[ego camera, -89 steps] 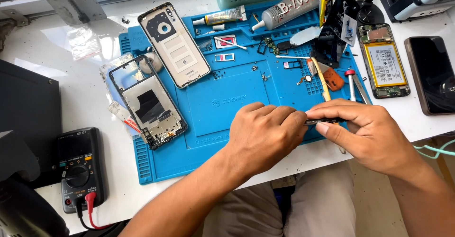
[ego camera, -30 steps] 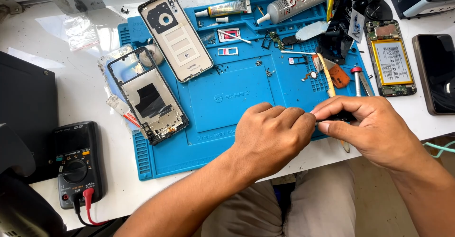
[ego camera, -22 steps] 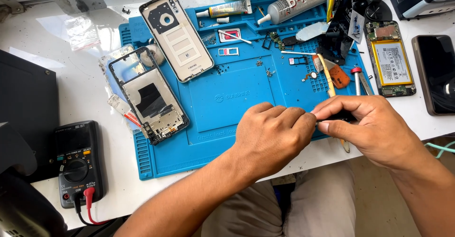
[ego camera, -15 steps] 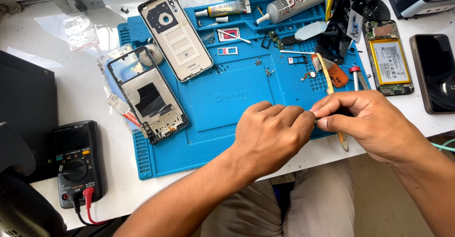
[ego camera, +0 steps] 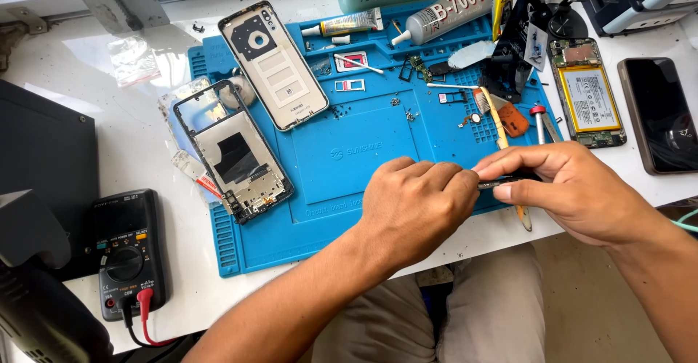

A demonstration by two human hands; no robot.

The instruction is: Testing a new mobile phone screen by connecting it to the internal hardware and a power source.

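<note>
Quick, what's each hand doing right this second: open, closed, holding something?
Left hand: curled shut, fingertips pinching one end of a small dark part.
Right hand: closed, thumb and fingers gripping the other end of that part.

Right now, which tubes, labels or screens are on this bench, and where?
Glue tube: grey, black print, top centre, lying slanted.
Small tube: pale yellow, left of it.
Battery label: yellow rectangle, open phone, right.
Dark phone: black blank screen, far right.
Meter: black, dim screen, lower left.
</note>
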